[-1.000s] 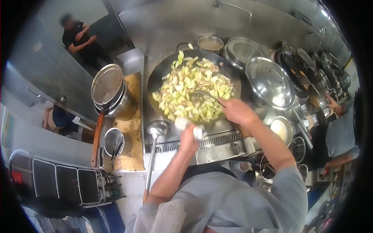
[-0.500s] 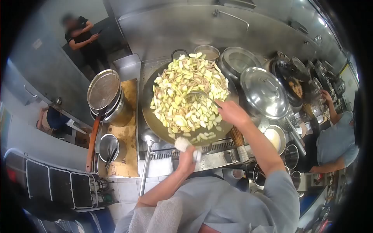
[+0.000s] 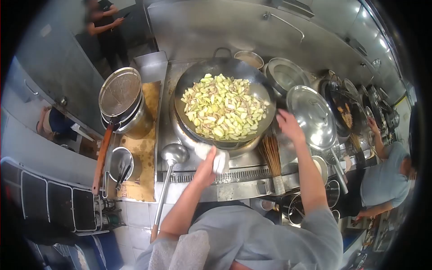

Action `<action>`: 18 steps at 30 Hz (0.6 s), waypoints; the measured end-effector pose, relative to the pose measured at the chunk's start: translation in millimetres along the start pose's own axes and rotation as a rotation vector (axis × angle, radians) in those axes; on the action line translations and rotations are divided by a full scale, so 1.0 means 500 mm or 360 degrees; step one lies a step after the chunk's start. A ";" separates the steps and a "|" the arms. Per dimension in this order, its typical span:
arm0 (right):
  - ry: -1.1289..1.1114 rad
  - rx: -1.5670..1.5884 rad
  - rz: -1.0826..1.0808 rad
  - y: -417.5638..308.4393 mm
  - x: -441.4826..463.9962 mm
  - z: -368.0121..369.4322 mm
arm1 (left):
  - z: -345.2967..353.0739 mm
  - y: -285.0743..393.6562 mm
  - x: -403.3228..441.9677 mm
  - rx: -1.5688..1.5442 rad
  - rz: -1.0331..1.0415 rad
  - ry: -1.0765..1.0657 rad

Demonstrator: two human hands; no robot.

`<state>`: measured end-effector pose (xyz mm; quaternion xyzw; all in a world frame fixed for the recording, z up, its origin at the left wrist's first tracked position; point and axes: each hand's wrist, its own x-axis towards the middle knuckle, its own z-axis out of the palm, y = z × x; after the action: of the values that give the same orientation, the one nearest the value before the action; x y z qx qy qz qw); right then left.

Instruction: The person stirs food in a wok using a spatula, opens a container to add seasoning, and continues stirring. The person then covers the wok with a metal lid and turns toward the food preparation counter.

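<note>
A large dark wok [image 3: 193, 74] sits on the stove, holding pale green and white slices mixed with brownish pieces [image 3: 225, 108]. My left hand [image 3: 207, 168] is closed on a white cloth [image 3: 219, 162] at the wok's near edge. To the right of the wok, my right hand [image 3: 290, 126] is beside its rim, fingers loosely extended, with no utensil visible in it. A bamboo brush [image 3: 271, 155] stands just below that hand. Left of the cloth, a long-handled ladle [image 3: 174, 154] rests on the stove front.
A strainer [image 3: 120, 92] lies over pots on the left, above a small metal pot [image 3: 120, 164]. Right of the wok are a shiny lid [image 3: 310, 117] and another wok [image 3: 344, 110]. A co-worker [image 3: 382, 180] is at the right; another person [image 3: 108, 31] stands at the upper left.
My right hand has left the wok and moved right; the utensil it held is out of sight. The food has settled lower in the wok. My left hand still grips the cloth.
</note>
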<state>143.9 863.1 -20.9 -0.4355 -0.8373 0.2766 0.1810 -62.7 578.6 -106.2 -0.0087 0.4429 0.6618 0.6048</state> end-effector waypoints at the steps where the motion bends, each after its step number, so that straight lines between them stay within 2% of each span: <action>1: 0.0081 -0.0054 -0.0035 0.003 0.061 0.014 | -0.015 -0.011 -0.023 0.0008 -0.0038 -0.0044; 2: 0.0163 -0.0106 -0.0066 0.015 0.120 0.041 | -0.030 -0.020 -0.048 0.0020 -0.0080 -0.0087; 4: 0.0044 -0.0039 0.0181 0.010 0.215 0.094 | -0.037 -0.013 -0.107 0.0028 -0.0172 -0.0149; 6: -0.0412 0.0003 0.0212 -0.001 0.265 0.150 | -0.062 -0.015 -0.133 0.0095 -0.0183 -0.0136; 9: -0.0653 0.0196 0.0618 -0.095 0.199 0.147 | -0.122 -0.024 -0.159 0.0096 -0.0072 -0.0028; 12: -0.0596 -0.0096 -0.0072 -0.068 0.169 0.094 | -0.144 -0.013 -0.187 0.0039 -0.0035 0.0060; 14: -0.0388 -0.0223 -0.0258 -0.042 0.190 0.058 | -0.157 -0.013 -0.194 0.0007 -0.0025 0.0076; 16: -0.0266 -0.0056 -0.0240 -0.017 0.254 0.046 | -0.155 -0.015 -0.196 -0.0053 -0.0039 0.0129; 18: -0.0074 -0.0166 -0.0061 -0.013 0.314 0.079 | -0.141 -0.016 -0.190 -0.0140 -0.0049 0.0134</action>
<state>31.1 978.2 -38.0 -0.4217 -0.8627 0.2392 0.1437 -67.7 459.9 -101.6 -0.0700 0.4382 0.6704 0.5947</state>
